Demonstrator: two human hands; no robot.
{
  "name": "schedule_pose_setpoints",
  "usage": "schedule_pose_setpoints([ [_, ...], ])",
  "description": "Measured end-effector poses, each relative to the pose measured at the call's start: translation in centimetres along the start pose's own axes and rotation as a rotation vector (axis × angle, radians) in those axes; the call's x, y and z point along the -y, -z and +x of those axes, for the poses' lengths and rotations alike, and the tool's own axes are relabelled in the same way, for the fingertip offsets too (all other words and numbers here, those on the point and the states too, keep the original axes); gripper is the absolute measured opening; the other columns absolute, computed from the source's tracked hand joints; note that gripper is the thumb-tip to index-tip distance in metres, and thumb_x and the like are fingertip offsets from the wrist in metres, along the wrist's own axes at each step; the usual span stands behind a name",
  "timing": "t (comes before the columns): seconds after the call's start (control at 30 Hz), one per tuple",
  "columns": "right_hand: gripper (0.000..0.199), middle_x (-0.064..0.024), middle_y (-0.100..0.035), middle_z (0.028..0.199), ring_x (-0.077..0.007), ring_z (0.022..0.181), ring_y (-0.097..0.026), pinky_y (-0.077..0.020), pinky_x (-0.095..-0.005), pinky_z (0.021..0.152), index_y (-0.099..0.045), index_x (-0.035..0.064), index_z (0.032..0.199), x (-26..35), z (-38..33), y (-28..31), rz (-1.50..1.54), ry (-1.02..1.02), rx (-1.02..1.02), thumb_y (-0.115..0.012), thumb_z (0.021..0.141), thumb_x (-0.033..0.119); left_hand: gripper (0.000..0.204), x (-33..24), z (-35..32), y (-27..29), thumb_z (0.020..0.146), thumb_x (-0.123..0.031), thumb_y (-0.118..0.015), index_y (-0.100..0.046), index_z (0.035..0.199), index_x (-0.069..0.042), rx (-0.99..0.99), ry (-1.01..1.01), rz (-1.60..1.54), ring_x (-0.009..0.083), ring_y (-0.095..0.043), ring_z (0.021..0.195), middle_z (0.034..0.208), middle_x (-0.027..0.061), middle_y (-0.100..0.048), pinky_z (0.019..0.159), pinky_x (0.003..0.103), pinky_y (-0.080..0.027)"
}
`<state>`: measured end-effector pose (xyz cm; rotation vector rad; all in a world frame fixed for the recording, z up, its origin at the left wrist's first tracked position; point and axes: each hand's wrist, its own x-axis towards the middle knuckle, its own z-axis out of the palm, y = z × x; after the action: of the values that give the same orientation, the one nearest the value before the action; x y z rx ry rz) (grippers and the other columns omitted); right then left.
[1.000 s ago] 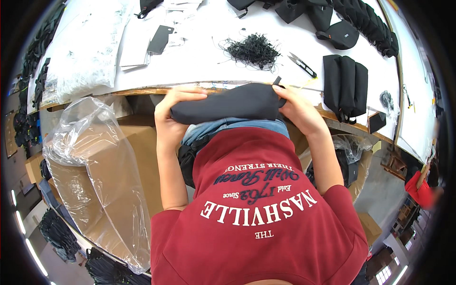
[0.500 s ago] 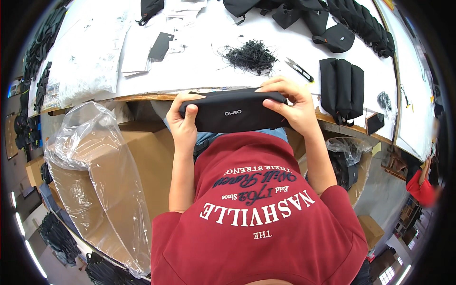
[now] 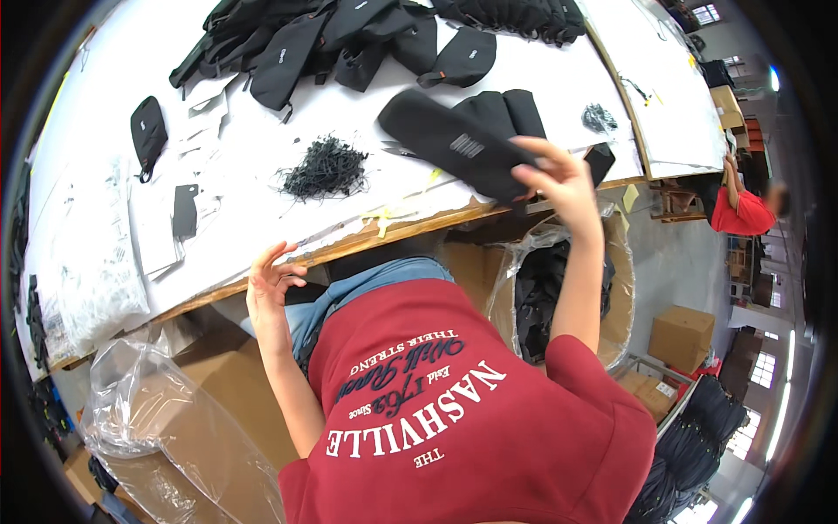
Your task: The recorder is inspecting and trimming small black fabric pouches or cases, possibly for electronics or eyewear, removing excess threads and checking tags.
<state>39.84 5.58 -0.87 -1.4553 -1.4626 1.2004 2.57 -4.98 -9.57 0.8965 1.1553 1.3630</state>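
Note:
My right hand (image 3: pixel 563 185) grips one end of a long black fabric pouch (image 3: pixel 458 147) with a light printed mark. The pouch is slightly blurred and tilts over the table's front edge, its free end pointing to the far left. Behind it, partly covered, lie several black pouches side by side (image 3: pixel 517 112). My left hand (image 3: pixel 272 281) is empty, fingers apart and loosely curled, near the table edge. A tangled heap of black thread trimmings (image 3: pixel 325 168) sits beyond it. Mostly hidden by the held pouch is a pair of thread snips (image 3: pixel 397 150).
Black pouches (image 3: pixel 288 65) are piled along the far side of the white table (image 3: pixel 253 210). Papers and a dark tag (image 3: pixel 185 210) lie left. Below the edge stand a carton under clear plastic (image 3: pixel 175 410) and a lined box of black goods (image 3: pixel 550 293). A person in red (image 3: pixel 742 210) is far right.
My left hand has let go of the pouch and moved left. My right hand has swung the pouch out over the table, toward the row of pouches. The view has turned rightward.

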Motion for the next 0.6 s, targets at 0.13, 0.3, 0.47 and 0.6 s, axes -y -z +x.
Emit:
schedule_pose_setpoints([
  [0.13,0.036,-0.0003,-0.061,0.075,-0.0042,0.06,-0.053,-0.0442,-0.0188,0.055,-0.063,0.0079,0.116,-2.1,-0.7,5.9,-0.292,0.211,-0.609,-0.069,0.08,0.004,0.041,0.3,0.6,0.2,0.1,-0.034,-0.039,-0.055,0.117,0.001,-0.024,0.063,0.088,0.0131,-0.058,0.086,0.112,0.013,-0.061,0.075,0.024,-0.046],
  [0.3,0.036,-0.0057,-0.059,0.108,-0.0124,0.076,-0.059,-0.0511,-0.024,0.064,-0.064,0.0138,0.116,-7.0,-0.6,6.7,-0.721,0.171,-0.582,-0.067,0.081,0.005,0.025,0.6,1.7,0.8,0.098,-0.017,-0.043,-0.057,0.11,-0.001,-0.024,0.059,0.127,0.0115,-0.059,0.086,0.104,0.01,-0.063,0.077,0.023,-0.046],
  [0.47,0.055,-0.0097,-0.051,0.118,-0.023,0.077,-0.061,-0.0519,-0.0315,0.073,-0.055,0.0242,0.125,-10.2,-1.0,5.5,-0.74,0.072,-0.418,-0.062,0.076,0.002,0.021,1.3,2.8,0.3,0.096,-0.017,-0.049,-0.06,0.107,-0.003,-0.001,0.08,0.232,0.0108,-0.058,0.084,0.098,0.0065,-0.064,0.076,0.023,-0.044],
  [0.6,0.063,-0.011,-0.048,0.121,-0.0308,0.104,-0.057,-0.0499,-0.0382,0.084,-0.048,0.0275,0.132,-9.2,-0.6,5.5,-0.862,0.018,-0.387,-0.062,0.075,0.004,0.016,1.8,4.4,-2.7,0.085,-0.011,-0.064,-0.063,0.098,-0.002,0.084,-0.052,0.624,0.0147,-0.057,0.078,0.092,0.0056,-0.063,0.072,0.027,-0.045],
])
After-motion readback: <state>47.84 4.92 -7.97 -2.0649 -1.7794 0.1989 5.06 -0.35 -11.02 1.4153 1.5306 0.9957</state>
